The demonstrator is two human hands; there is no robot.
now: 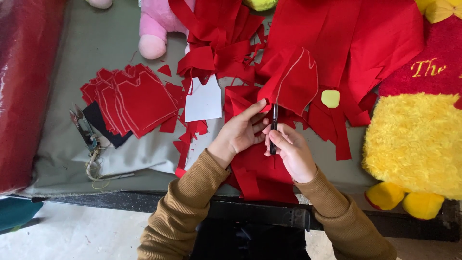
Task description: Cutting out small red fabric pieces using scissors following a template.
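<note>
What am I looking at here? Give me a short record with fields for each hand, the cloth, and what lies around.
Left hand: left hand pinches the edge of a red fabric piece marked with a pale outline
Right hand: right hand holds dark scissors at that piece
Stack: cut red shapes at left
Pattern: white paper template
Chalk: yellow-green lump
Snips: small thread snips
Toys: yellow plush toy, pink plush toy
Surface: grey-green table

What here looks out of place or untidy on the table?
Red fabric scraps lie scattered loosely, unlike the neat stack of cut red pieces. Small snips sit near the table edge with tangled thread.
</note>
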